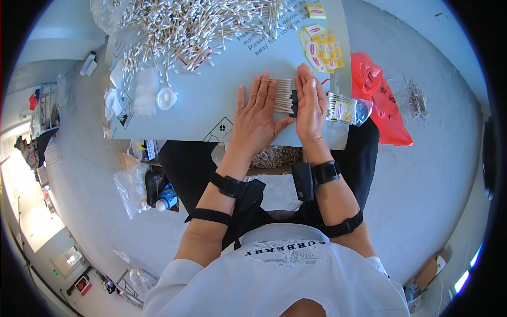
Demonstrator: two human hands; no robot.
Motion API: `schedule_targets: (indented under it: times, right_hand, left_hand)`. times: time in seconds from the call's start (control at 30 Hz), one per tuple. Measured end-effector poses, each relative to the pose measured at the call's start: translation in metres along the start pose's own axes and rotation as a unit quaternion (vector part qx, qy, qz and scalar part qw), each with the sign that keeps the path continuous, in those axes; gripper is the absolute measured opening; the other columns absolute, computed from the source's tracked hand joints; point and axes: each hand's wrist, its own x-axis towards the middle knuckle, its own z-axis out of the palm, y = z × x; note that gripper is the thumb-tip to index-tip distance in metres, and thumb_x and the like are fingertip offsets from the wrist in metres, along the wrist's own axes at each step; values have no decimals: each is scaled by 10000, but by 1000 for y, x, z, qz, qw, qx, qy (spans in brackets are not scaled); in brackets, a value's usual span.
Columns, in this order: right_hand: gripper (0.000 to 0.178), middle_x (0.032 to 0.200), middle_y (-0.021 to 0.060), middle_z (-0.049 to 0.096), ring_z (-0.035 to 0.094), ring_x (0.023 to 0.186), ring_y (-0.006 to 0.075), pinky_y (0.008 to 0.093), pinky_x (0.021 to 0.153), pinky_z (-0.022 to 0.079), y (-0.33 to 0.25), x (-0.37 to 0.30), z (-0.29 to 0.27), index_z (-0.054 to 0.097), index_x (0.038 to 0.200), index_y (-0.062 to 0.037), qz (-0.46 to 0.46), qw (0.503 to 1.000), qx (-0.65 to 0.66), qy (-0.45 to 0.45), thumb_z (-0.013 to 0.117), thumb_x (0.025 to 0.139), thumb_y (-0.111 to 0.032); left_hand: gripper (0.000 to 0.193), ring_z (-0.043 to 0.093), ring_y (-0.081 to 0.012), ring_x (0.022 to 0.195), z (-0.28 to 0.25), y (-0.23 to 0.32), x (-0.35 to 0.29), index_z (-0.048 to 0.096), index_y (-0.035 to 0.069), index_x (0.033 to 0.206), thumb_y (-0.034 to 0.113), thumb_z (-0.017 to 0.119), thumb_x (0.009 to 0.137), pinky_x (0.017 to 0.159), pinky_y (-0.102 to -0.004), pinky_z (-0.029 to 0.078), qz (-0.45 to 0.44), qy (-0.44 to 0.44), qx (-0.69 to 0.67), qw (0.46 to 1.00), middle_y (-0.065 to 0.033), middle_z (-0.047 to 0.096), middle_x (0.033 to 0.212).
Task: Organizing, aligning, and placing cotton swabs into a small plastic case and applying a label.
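Note:
A row of cotton swabs (283,96) lies side by side on the grey board, between my two hands. My left hand (255,117) rests flat over the left ends of the row, fingers stretched forward and thumb out to the right. On the other side my right hand (311,108) stands on its edge with its fingers straight. A dark strip (294,103) lies along the right ends of the swabs, beside the right palm. Just right of that hand is a clear bag of cotton swabs (342,109) with a yellow card inside.
A big heap of loose cotton swabs (195,31) covers the board's far left. Yellow cards (323,48) lie far right. Near the left edge are a small white round container (166,98) and clear packaging (146,92). A red plastic bag (379,100) hangs at right.

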Motion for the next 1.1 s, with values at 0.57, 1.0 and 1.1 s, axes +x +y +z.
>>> schedule_targets:
  times: [0.57,1.0,1.1]
  right_hand:
    - [444,1465,192,455,418,1383,265,398,1178,320,-2,-14,-9,497,1366,61,-9,1000,-24,10,427,1068,-260]
    - [487,1486,164,442,413,1381,226,358,1175,317,1,-7,1,465,1401,61,-63,990,-128,-19,413,1072,-296]
    - [454,1483,168,456,424,1366,239,333,1129,323,8,0,4,497,1378,53,-93,974,-200,-47,438,1067,-272]
  left_hand:
    - [898,131,-309,1518,-3,8,-1,284,22,1529,499,650,862,1200,-564,69,-17,6,14,1000,-169,188,1623]
    - [687,223,-386,1476,12,-9,25,221,-14,1534,396,455,1035,1191,-438,211,-89,226,-394,887,-269,201,1586]
    - [694,350,-354,1420,18,-1,35,230,-66,1509,433,386,1053,1170,-406,264,-104,187,-456,864,-279,270,1555]
